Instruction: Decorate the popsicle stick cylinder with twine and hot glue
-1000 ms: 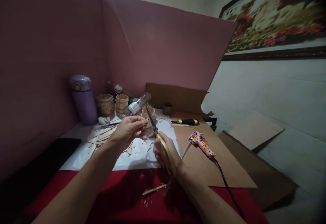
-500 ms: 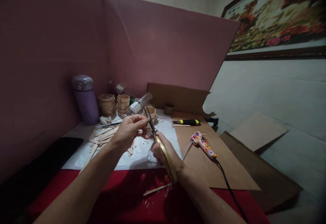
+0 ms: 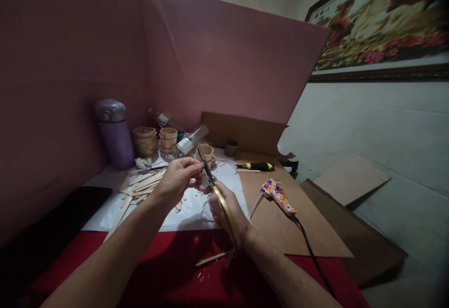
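Observation:
My right hand (image 3: 227,205) is wrapped round the gold handles of a pair of scissors (image 3: 228,214), whose blades point up and away from me. Close against the blades, my left hand (image 3: 182,177) is closed in a pinch between thumb and forefinger. Whatever small piece sits in that pinch is too tiny to name. Behind the blade tips stands a small pale wooden cup (image 3: 206,151), partly covered by the scissors. Flat wooden craft sticks (image 3: 149,184) lie in a loose pile left of my left hand, on a white sheet (image 3: 100,219).
A flowered glue gun (image 3: 278,198) with a black cord lies on cardboard (image 3: 305,238) at right, below a yellow-black utility knife (image 3: 259,166). Farther back are a purple bottle (image 3: 117,139), wooden cups (image 3: 145,142), plastic bottles (image 3: 191,140) and a grey pot (image 3: 231,147). One stick (image 3: 212,258) lies on red cloth.
The scissor blades look closer together than before. Both hands keep nearly the same place and grip, while the whole view has shifted slightly.

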Motion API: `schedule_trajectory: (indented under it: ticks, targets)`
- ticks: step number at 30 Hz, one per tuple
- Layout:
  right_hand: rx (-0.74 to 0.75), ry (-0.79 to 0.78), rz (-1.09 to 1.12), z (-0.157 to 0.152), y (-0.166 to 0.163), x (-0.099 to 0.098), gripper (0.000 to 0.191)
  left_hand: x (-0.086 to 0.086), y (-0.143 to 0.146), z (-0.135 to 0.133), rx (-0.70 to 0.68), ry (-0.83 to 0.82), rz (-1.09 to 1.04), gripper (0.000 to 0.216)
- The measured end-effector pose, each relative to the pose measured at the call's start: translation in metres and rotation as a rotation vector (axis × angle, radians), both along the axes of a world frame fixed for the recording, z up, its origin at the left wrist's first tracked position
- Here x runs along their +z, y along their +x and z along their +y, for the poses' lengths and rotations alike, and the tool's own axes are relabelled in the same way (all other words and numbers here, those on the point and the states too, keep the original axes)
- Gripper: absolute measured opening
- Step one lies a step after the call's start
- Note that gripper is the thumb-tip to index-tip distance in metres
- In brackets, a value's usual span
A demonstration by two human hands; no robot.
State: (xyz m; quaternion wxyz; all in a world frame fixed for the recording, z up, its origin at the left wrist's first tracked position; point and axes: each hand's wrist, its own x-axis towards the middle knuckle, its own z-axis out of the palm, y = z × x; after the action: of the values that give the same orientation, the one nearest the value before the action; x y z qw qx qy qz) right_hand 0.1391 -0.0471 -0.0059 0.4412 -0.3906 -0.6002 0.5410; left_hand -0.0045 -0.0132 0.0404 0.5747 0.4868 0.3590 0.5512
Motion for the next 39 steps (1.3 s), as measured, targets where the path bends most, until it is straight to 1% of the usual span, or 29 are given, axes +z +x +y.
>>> schedule_trajectory:
  ticks: [5,8,11,18,22,25,27,31,36,39]
  targets:
    - [0.145,-0.133,0.124,-0.003,-0.002,0.004,0.071,0.004,-0.001,0.0,-0.031,-0.029,-0.035,0.023]
    - [0.177,-0.112,0.104,0.0,0.0,0.003,0.076,0.004,-0.001,-0.001,-0.014,-0.025,-0.026,0.023]
    - [0.148,-0.052,0.06,0.003,0.002,0.0,0.077,0.004,-0.001,-0.002,0.004,-0.017,-0.013,0.023]
    - [0.107,0.007,0.005,0.004,0.003,0.0,0.07,0.006,-0.001,-0.002,-0.012,-0.013,-0.024,0.026]
    - [0.072,0.009,-0.034,0.004,0.001,0.001,0.054,0.006,-0.002,-0.002,0.003,-0.022,-0.016,0.024]
    - [0.043,0.024,-0.072,0.007,0.001,-0.004,0.04,0.005,-0.003,-0.002,-0.003,-0.018,-0.006,0.023]
    - [0.029,0.051,-0.094,0.009,0.002,-0.008,0.037,0.004,-0.003,-0.001,-0.006,-0.016,-0.002,0.023]
    - [0.02,0.075,-0.105,0.008,0.006,-0.012,0.044,0.002,-0.001,0.0,0.012,-0.024,0.009,0.023]
    - [0.017,0.045,-0.078,0.002,0.005,-0.005,0.059,0.003,0.0,0.0,0.026,-0.012,-0.003,0.025]
    - [0.022,0.009,-0.03,-0.002,0.002,-0.003,0.062,0.003,0.0,-0.001,0.01,-0.019,-0.018,0.025]
